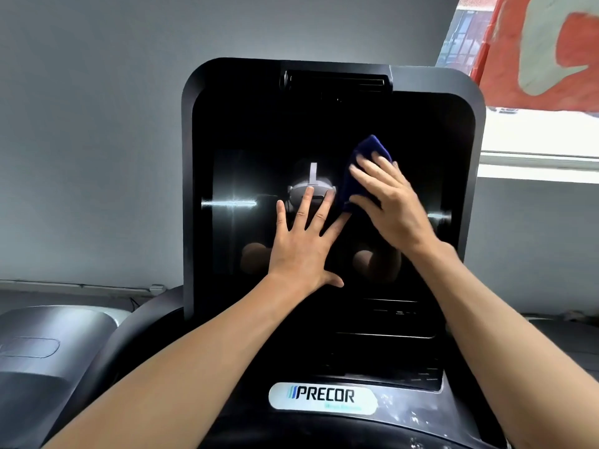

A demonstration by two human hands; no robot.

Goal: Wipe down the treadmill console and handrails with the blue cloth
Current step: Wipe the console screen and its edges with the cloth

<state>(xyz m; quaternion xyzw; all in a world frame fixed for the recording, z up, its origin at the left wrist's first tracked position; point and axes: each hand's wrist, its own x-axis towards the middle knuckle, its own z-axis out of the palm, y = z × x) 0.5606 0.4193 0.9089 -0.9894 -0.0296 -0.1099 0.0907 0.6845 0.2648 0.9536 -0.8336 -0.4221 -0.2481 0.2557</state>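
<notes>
Treadmill console (334, 124) took up most of the view, a big black glossy panel w/ rounded top corners standing upright in front of a grey wall (90, 140). Screen was dark and reflective, so a faint mirror of the person's headset and arms showed near the middle, plus light streaks toward the left and right edges. A vent slot (337, 81) sat along the console's top edge, and below the screen, toward the bottom edge, there was a recessed tray area (385, 322). Window w/ an orange and white banner (544, 50) was off past the console's top right corner.

Left hand (301, 244) lay flat on the screen around the center, fingers straight and spread wide, thumb out to the side, holding nothing. Right hand (389, 202) was just beside it, toward the screen's right half, fingers pretty much straight and pressing the blue cloth (369, 150) against the glass, thumb on the cloth's lower edge. Cloth was bunched under the fingers w/ a corner poking out above the fingertips, so it sat right of center on the screen, upper-middle area.

PRECOR badge (322, 396) was down at the console's bottom edge, between both forearms.
</notes>
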